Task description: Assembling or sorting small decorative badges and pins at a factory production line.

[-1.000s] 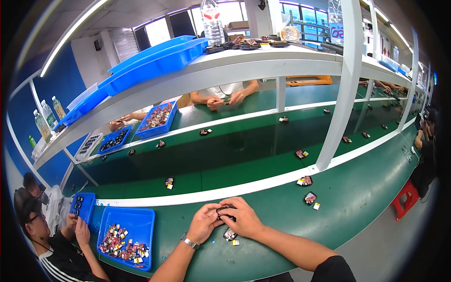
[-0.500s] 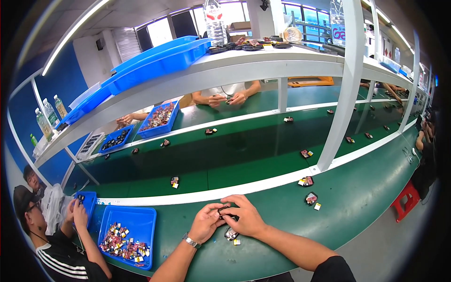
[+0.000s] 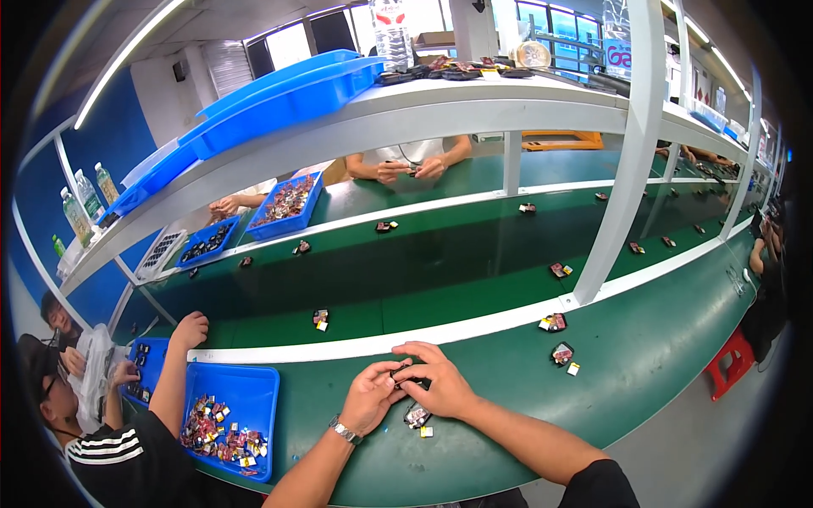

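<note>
My left hand is closed round a small black plastic part, held just above the green bench. From the other side, the fingers and thumb of my right hand press on the same part, and the fingers hide much of it. Right below my hands lies a small black-rimmed assembly with a yellow-and-white tag. Two similar tagged pieces rest farther right, one black-and-red piece by the white rail and another dark piece nearer me.
A blue tray of red, tagged pieces stands at my left, beside a co-worker's arm. Beyond the white rail runs a dark green belt with several spaced pieces. A white post rises at right, under a shelf.
The co-worker on the left has stretched an arm forward past the rail, above another blue tray. My hands stay together on the black part. The belt pieces sit slightly farther right.
</note>
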A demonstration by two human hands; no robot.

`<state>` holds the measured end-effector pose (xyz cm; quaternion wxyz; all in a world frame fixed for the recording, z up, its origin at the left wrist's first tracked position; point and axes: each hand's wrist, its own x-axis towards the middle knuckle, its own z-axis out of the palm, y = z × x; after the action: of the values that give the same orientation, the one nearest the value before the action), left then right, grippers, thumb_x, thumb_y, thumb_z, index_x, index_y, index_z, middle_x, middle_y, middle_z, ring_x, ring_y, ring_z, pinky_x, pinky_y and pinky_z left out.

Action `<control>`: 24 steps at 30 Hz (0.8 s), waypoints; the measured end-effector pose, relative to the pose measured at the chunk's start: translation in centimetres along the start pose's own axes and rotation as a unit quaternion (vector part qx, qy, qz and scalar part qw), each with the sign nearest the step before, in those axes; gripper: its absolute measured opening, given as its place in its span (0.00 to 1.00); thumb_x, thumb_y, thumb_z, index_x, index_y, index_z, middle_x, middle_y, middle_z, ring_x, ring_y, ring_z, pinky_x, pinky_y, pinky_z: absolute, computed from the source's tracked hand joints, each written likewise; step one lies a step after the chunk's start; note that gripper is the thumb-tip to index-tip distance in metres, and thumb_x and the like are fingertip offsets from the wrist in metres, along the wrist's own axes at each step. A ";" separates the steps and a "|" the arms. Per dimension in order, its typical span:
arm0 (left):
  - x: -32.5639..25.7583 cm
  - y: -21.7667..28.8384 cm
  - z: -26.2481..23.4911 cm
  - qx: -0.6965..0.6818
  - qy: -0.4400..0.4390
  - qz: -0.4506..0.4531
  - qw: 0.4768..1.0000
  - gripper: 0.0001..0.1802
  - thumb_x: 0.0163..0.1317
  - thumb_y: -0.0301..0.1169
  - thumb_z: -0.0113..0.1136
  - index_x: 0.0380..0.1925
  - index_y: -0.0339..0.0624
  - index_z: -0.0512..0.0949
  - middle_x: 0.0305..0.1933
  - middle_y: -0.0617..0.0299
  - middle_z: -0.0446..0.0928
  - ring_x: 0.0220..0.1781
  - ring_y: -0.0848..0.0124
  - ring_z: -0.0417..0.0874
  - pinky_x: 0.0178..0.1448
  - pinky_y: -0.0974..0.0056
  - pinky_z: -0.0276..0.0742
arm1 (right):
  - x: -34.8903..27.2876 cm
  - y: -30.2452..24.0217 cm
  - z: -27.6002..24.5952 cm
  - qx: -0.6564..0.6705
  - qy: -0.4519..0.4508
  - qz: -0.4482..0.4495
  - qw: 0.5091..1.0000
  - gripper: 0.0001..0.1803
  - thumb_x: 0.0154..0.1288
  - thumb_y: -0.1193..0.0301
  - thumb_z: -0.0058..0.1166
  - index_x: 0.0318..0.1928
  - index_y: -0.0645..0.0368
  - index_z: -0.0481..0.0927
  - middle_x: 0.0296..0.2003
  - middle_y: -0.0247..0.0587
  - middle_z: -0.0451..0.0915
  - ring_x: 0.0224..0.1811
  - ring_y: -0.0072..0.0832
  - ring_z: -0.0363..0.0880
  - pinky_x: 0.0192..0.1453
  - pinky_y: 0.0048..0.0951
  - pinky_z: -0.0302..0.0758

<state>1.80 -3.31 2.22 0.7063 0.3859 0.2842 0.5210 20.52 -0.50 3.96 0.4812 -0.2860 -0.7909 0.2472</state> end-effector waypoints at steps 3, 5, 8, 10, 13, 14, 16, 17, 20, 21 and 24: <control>0.0 -0.4 -0.1 -0.001 0.024 0.004 1.000 0.15 0.71 0.24 0.52 0.57 0.40 0.70 0.65 0.51 0.72 0.60 0.64 0.78 0.66 0.54 0.76 | -0.3 -0.7 -0.1 -0.030 -0.003 0.009 1.000 0.13 0.56 0.77 0.62 0.43 0.55 0.85 0.55 0.41 0.78 0.61 0.39 0.72 0.62 0.37 0.74; 0.2 -0.3 -0.3 -0.004 0.019 0.002 1.000 0.15 0.71 0.24 0.52 0.57 0.39 0.70 0.64 0.51 0.73 0.60 0.64 0.78 0.66 0.54 0.76 | -0.2 -1.0 -0.1 -0.027 0.007 0.005 1.000 0.13 0.55 0.78 0.62 0.43 0.56 0.84 0.53 0.41 0.78 0.60 0.41 0.73 0.61 0.38 0.74; 0.1 -0.2 0.1 -0.016 0.016 -0.003 1.000 0.16 0.72 0.23 0.50 0.59 0.38 0.69 0.61 0.53 0.75 0.60 0.65 0.79 0.65 0.55 0.76 | 0.2 -1.0 -0.3 -0.041 0.034 -0.024 0.998 0.12 0.53 0.78 0.62 0.41 0.58 0.82 0.48 0.40 0.78 0.54 0.40 0.75 0.56 0.37 0.76; 0.0 -0.1 0.2 -0.024 0.018 -0.001 1.000 0.17 0.72 0.22 0.49 0.60 0.36 0.68 0.57 0.55 0.77 0.59 0.66 0.79 0.65 0.56 0.76 | 0.3 -1.0 -0.4 -0.059 0.049 -0.054 0.996 0.12 0.52 0.79 0.62 0.39 0.58 0.82 0.44 0.39 0.78 0.49 0.39 0.77 0.51 0.36 0.78; 0.0 0.0 0.2 -0.017 0.025 -0.006 1.000 0.17 0.72 0.22 0.48 0.60 0.37 0.67 0.55 0.56 0.78 0.57 0.66 0.80 0.65 0.55 0.77 | 0.4 -0.7 -0.6 -0.121 0.028 -0.106 0.987 0.14 0.49 0.79 0.65 0.39 0.55 0.83 0.41 0.36 0.79 0.44 0.36 0.79 0.43 0.32 0.80; 0.0 0.0 0.2 -0.018 0.027 -0.010 0.999 0.17 0.72 0.22 0.48 0.60 0.37 0.67 0.55 0.56 0.78 0.57 0.66 0.80 0.65 0.55 0.77 | 0.3 -0.9 -0.5 -0.128 0.031 -0.103 0.986 0.14 0.48 0.79 0.65 0.38 0.56 0.83 0.40 0.36 0.79 0.42 0.35 0.79 0.42 0.32 0.79; -0.1 -0.1 0.3 -0.021 0.031 -0.012 0.999 0.18 0.72 0.21 0.47 0.60 0.37 0.67 0.54 0.56 0.78 0.57 0.66 0.80 0.64 0.56 0.77 | 0.3 -1.1 -0.5 -0.134 0.031 -0.101 0.985 0.13 0.48 0.79 0.65 0.38 0.56 0.83 0.39 0.35 0.79 0.41 0.35 0.79 0.41 0.32 0.79; 0.0 0.0 0.5 -0.015 0.037 -0.016 0.999 0.17 0.71 0.22 0.49 0.59 0.37 0.67 0.53 0.57 0.78 0.56 0.67 0.80 0.64 0.54 0.76 | 0.4 -1.2 -0.5 -0.141 0.031 -0.106 0.984 0.13 0.48 0.78 0.65 0.37 0.56 0.83 0.38 0.35 0.79 0.41 0.34 0.79 0.41 0.32 0.79; -0.1 0.2 0.5 -0.013 0.042 -0.021 0.999 0.17 0.71 0.23 0.50 0.59 0.37 0.68 0.51 0.58 0.78 0.55 0.67 0.80 0.64 0.52 0.76 | 0.4 -1.3 -0.3 -0.164 0.028 -0.112 0.980 0.12 0.49 0.78 0.65 0.37 0.57 0.83 0.38 0.35 0.80 0.41 0.34 0.79 0.41 0.31 0.79; 0.0 0.2 0.5 -0.014 0.036 -0.021 0.999 0.17 0.71 0.22 0.50 0.59 0.37 0.68 0.51 0.58 0.78 0.56 0.67 0.80 0.64 0.53 0.76 | 0.4 -1.3 -0.2 -0.183 0.029 -0.115 0.976 0.12 0.49 0.77 0.65 0.37 0.57 0.83 0.39 0.35 0.80 0.41 0.34 0.79 0.41 0.31 0.79; 0.0 0.2 0.6 0.004 0.043 -0.034 0.998 0.17 0.71 0.22 0.49 0.59 0.37 0.68 0.52 0.58 0.78 0.57 0.67 0.80 0.64 0.55 0.77 | 0.2 -1.2 -0.1 -0.200 0.014 -0.099 0.975 0.12 0.49 0.77 0.64 0.37 0.57 0.83 0.39 0.35 0.79 0.40 0.34 0.78 0.41 0.31 0.80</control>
<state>2.18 -3.43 2.76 0.7094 0.3555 0.3295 0.5116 20.31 -1.15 4.95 0.4477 -0.3001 -0.8418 0.0305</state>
